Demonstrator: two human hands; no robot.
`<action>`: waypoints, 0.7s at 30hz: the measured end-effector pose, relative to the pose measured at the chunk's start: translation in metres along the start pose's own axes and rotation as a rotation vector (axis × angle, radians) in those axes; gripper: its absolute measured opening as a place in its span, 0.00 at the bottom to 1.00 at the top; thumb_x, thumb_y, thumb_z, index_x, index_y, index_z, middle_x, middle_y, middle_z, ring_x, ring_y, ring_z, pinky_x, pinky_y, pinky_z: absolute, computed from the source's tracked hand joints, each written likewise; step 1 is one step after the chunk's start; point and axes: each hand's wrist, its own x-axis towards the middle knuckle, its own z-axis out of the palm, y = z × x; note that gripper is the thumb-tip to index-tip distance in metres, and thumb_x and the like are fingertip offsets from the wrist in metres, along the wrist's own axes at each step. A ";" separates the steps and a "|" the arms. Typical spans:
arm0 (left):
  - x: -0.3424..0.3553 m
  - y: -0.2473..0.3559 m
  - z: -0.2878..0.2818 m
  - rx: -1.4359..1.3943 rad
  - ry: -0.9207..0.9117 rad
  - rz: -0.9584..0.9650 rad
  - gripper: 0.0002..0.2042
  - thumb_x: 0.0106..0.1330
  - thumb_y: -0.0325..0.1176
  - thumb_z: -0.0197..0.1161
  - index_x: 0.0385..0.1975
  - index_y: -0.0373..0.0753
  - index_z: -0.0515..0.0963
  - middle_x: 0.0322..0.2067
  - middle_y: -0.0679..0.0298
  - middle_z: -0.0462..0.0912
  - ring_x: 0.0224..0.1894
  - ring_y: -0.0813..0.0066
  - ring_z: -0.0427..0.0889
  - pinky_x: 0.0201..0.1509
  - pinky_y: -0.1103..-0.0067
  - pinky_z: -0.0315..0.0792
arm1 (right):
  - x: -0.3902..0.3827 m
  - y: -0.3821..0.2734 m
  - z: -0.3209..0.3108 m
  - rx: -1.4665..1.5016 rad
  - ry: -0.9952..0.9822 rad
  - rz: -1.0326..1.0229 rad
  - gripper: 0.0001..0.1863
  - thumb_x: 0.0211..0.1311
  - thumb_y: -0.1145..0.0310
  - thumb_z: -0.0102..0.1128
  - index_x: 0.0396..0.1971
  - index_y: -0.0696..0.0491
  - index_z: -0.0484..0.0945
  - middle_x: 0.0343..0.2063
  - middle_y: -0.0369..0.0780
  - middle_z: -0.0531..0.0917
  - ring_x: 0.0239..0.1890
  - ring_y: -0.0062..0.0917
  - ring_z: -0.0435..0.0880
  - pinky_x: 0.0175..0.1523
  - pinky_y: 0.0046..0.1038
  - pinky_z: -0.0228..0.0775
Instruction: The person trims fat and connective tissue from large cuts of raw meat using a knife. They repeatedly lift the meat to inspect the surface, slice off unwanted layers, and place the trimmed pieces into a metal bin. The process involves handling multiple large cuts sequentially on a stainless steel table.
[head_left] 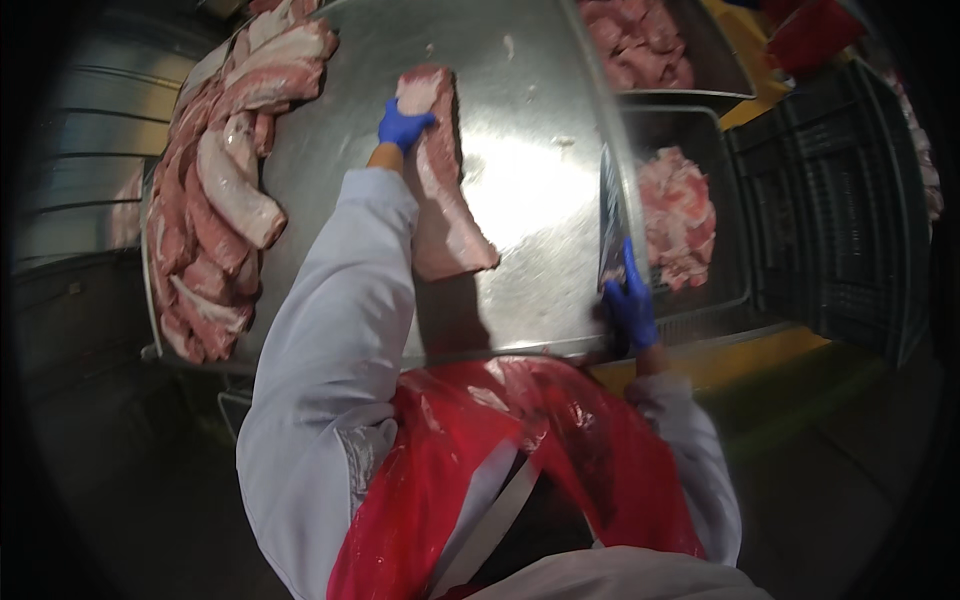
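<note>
A long pork loin (437, 185), pink with a pale fat side, lies lengthwise on the metal table (520, 310). My left hand (405, 126), in a blue glove, grips its left edge near the far end, with the thumb laid across the top. At the table's right edge my right hand (631, 305), also gloved in blue, is closed around the handle of a knife (610, 210). The blade points away from me and is apart from the loin. My fingers hide most of the handle.
Several more pork loins (225, 185) are piled along the table's left side. To the right, a tub (738, 190) holds pale meat trimmings (678, 215). Beyond it stands a metal bin (725, 75) of meat pieces. Dark plastic crates (840, 200) are at the far right.
</note>
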 end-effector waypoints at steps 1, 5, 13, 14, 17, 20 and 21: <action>0.014 -0.025 -0.003 -0.190 -0.055 -0.008 0.45 0.41 0.44 0.80 0.62 0.37 0.67 0.52 0.50 0.81 0.54 0.54 0.81 0.58 0.65 0.76 | 0.016 -0.002 0.010 0.062 -0.024 -0.015 0.40 0.67 0.76 0.52 0.77 0.51 0.48 0.23 0.31 0.73 0.23 0.14 0.71 0.29 0.21 0.70; -0.002 -0.008 -0.016 -0.704 -0.310 -0.189 0.34 0.48 0.31 0.72 0.59 0.37 0.71 0.48 0.56 0.81 0.50 0.58 0.81 0.55 0.64 0.77 | 0.065 -0.005 0.035 0.308 -0.037 0.072 0.41 0.69 0.77 0.51 0.78 0.42 0.45 0.25 0.32 0.75 0.21 0.12 0.70 0.25 0.18 0.67; 0.002 -0.012 0.004 0.082 0.052 0.095 0.44 0.56 0.53 0.67 0.69 0.34 0.61 0.66 0.45 0.66 0.65 0.48 0.70 0.68 0.64 0.67 | 0.117 -0.015 0.069 0.322 -0.066 0.122 0.42 0.72 0.77 0.50 0.79 0.40 0.39 0.28 0.36 0.76 0.21 0.15 0.72 0.24 0.19 0.68; 0.000 -0.004 0.019 0.297 0.092 0.222 0.49 0.53 0.55 0.69 0.72 0.38 0.56 0.70 0.43 0.57 0.69 0.44 0.62 0.71 0.62 0.62 | 0.131 -0.016 0.072 0.309 -0.079 0.112 0.42 0.72 0.76 0.51 0.78 0.40 0.40 0.28 0.36 0.76 0.22 0.15 0.72 0.24 0.20 0.69; -0.001 0.015 0.036 0.519 0.105 0.425 0.52 0.50 0.56 0.72 0.74 0.43 0.54 0.74 0.42 0.48 0.75 0.41 0.52 0.76 0.60 0.54 | 0.198 -0.028 0.095 0.187 -0.131 0.157 0.42 0.70 0.71 0.55 0.78 0.36 0.45 0.27 0.37 0.79 0.22 0.18 0.76 0.28 0.24 0.75; 0.000 0.011 0.033 0.451 0.086 0.476 0.49 0.51 0.53 0.72 0.73 0.43 0.57 0.74 0.43 0.51 0.75 0.44 0.52 0.76 0.62 0.54 | 0.271 -0.067 0.126 0.171 -0.242 0.149 0.40 0.67 0.68 0.57 0.76 0.31 0.53 0.27 0.40 0.81 0.24 0.21 0.80 0.32 0.27 0.78; 0.004 0.011 0.034 0.414 0.064 0.486 0.49 0.50 0.52 0.72 0.73 0.43 0.57 0.74 0.43 0.51 0.75 0.44 0.52 0.77 0.62 0.54 | 0.301 -0.070 0.134 0.164 -0.263 0.106 0.41 0.66 0.69 0.57 0.76 0.32 0.53 0.28 0.40 0.82 0.23 0.21 0.79 0.32 0.27 0.78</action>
